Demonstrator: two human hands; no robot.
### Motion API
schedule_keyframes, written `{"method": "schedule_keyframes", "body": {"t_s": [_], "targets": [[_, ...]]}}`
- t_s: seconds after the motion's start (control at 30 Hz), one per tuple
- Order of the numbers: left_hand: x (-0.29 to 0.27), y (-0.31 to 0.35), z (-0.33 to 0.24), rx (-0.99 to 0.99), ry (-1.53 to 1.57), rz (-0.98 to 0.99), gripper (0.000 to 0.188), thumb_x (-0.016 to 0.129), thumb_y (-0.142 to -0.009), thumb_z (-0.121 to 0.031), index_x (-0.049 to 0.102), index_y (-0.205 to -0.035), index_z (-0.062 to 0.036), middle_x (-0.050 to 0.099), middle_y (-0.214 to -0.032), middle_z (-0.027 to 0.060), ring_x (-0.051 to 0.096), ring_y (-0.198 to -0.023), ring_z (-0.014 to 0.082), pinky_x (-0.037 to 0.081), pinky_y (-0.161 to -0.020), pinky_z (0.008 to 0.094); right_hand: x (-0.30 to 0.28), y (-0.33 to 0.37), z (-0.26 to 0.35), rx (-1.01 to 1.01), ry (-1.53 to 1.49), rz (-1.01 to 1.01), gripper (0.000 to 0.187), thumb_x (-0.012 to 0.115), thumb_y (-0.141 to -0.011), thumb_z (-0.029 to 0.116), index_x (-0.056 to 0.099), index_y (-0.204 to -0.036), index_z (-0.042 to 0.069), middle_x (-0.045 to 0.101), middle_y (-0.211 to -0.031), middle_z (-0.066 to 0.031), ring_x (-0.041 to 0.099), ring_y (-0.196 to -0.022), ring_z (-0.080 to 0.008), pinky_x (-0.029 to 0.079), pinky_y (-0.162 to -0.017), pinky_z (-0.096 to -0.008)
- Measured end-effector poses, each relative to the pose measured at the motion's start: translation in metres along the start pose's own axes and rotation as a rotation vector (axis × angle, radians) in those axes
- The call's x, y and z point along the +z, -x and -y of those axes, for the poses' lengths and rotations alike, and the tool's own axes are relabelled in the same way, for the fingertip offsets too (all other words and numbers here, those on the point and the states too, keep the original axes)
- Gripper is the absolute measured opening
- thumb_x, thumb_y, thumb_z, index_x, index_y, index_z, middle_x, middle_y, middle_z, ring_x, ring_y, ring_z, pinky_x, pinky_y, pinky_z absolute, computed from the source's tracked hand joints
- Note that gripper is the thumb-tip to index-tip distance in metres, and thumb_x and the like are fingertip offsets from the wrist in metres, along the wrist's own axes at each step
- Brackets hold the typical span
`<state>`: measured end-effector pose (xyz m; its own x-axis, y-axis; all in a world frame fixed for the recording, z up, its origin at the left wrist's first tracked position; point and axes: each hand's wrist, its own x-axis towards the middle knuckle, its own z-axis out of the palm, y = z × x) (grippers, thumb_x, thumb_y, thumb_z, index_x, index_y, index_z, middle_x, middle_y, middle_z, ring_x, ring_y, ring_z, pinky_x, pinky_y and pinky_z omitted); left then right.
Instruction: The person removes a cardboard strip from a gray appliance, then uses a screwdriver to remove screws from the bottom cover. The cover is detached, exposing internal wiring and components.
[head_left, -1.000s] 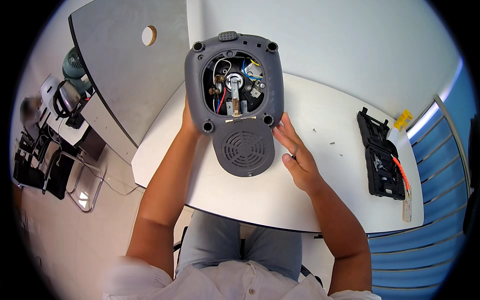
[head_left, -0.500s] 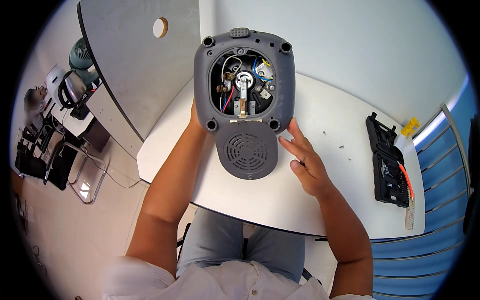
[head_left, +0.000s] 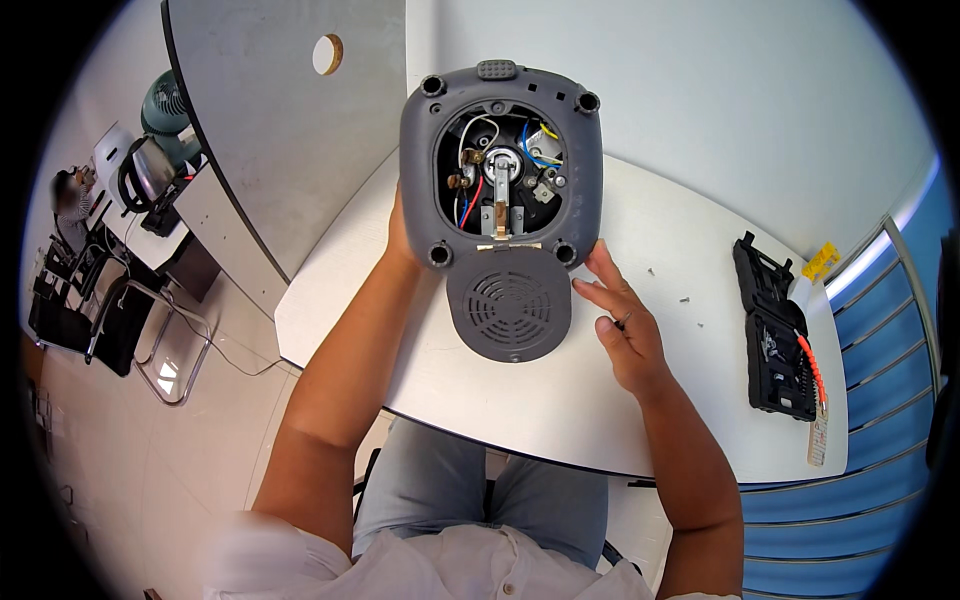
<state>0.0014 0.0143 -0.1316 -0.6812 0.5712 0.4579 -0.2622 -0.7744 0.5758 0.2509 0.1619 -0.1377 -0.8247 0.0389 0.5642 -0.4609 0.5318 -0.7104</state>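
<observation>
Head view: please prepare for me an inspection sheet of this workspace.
Surface: white table, no spills seen.
Job's things: grey appliance, underside opened; vented cover at its lower edge.
Clutter: small metal pieces, probably screws; open black tool case.
Hands: left hand holds appliance's left side; right hand near lower right corner, contact unclear.
Cables: coloured wires inside appliance; thin cable on floor.
Surroundings: partition, kettle, fan at left.

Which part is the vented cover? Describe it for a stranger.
At the white table, find the grey appliance showing its underside. Its vented cover extends from the lower edge; unlike the round feet, it's a broad, flat panel with rings of slots.
</observation>
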Motion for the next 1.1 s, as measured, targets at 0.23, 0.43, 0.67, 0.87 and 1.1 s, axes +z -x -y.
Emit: {"method": "schedule_keyframes", "body": {"t_s": [0.23, 0.43, 0.67, 0.87, 1.1], "targets": [[-0.004, -0.001, 0.002, 0.022, -0.065, 0.003, 0.041, 0.04, -0.099, -0.027, 0.045, -0.132, -0.0036, 0.057, -0.124, 0.0114, 0.06, -0.107, 0.0198, 0.052, -0.092, 0.0337, -0.001, 0.0, -0.002, -0.007, -0.099, -0.032, 0.035, 0.041, -0.094, 0.007, 0.055, -0.125, -0.003, 0.027, -0.151, -0.0184, 0.027, -0.14, -0.0304, 0.025, -0.112, -0.0414], [0.001, 0.003, 0.001, 0.015, -0.031, -0.03, 0.041, 0.039, -0.099, -0.027, 0.046, -0.132, -0.0042, 0.057, -0.124, 0.0117, 0.06, -0.106, 0.0204, 0.052, -0.092, 0.0336, -0.003, -0.002, 0.004, 0.011, -0.138, -0.053, 0.035, 0.039, -0.094, 0.005, 0.055, -0.124, -0.003, 0.028, -0.151, -0.0193, 0.029, -0.139, -0.0311, 0.024, -0.113, -0.0423], [0.01, 0.002, 0.0, 0.043, 0.025, 0.003, 0.041, 0.04, -0.099, -0.028, 0.046, -0.132, -0.0045, 0.057, -0.124, 0.0122, 0.06, -0.107, 0.0215, 0.052, -0.092, 0.0348, -0.005, -0.001, 0.006, 0.005, -0.153, -0.041, 0.035, 0.039, -0.095, 0.006, 0.053, -0.127, -0.003, 0.031, -0.149, -0.0197, 0.029, -0.139, -0.0303, 0.024, -0.113, -0.0419], [0.0, -0.001, 0.004, 0.034, 0.052, 0.03, 0.043, 0.038, -0.099, -0.032, 0.046, -0.132, -0.0052, 0.056, -0.125, 0.0121, 0.059, -0.109, 0.0226, 0.051, -0.094, 0.0359, -0.007, -0.001, 0.007, 0.028, -0.176, -0.056, 0.035, 0.038, -0.096, 0.007, 0.052, -0.127, -0.002, 0.037, -0.146, -0.0197, 0.033, -0.138, -0.0295, 0.026, -0.112, -0.0417], [0.01, 0.013, 0.005, -0.031, 0.067, -0.056, 0.056, 0.019, -0.101, -0.047, 0.039, -0.139, -0.0101, 0.049, -0.134, 0.0132, 0.051, -0.12, 0.0274, 0.042, -0.104, 0.0419, -0.008, 0.001, 0.011, 0.178, -0.425, -0.204, 0.036, 0.035, -0.099, 0.014, 0.049, -0.129, -0.001, 0.043, -0.141, -0.0185, 0.043, -0.131, -0.0294, 0.034, -0.108, -0.0425]]}}
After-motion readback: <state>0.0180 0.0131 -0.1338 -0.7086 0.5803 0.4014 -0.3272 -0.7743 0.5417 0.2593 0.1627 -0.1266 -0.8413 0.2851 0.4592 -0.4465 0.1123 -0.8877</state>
